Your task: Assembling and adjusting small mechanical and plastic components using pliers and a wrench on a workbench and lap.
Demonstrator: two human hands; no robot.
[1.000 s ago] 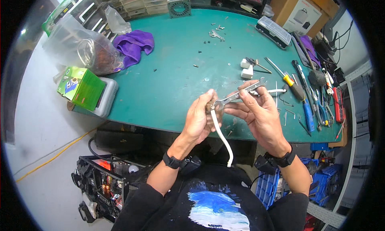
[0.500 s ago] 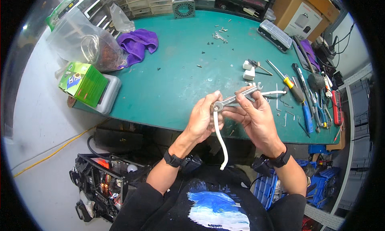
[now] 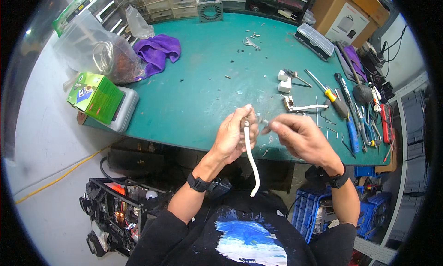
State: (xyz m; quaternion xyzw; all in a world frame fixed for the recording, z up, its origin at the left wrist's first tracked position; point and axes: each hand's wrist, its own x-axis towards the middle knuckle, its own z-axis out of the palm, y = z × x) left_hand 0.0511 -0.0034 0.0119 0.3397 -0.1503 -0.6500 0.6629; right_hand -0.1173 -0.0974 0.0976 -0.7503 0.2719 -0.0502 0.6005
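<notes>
Printed matter: a cardboard box point(image 3: 362, 8), between 1 and 2 o'clock from the hands, bears a white panel point(image 3: 347, 23) picturing bags; a green carton point(image 3: 105, 104) at 10 o'clock has a printed face. The left hand point(image 3: 232, 134) is clenched round a small fitting point(image 3: 246, 123) near the bench point(image 3: 198, 93) edge. The right hand point(image 3: 300, 134), at 3 o'clock, is half-curled, pinching a blurred metallic piece point(image 3: 264, 122). A white lever point(image 3: 250, 150) hangs from the fitting—gently curved, long axis nearly 12-to-6, free end toward 6.
</notes>
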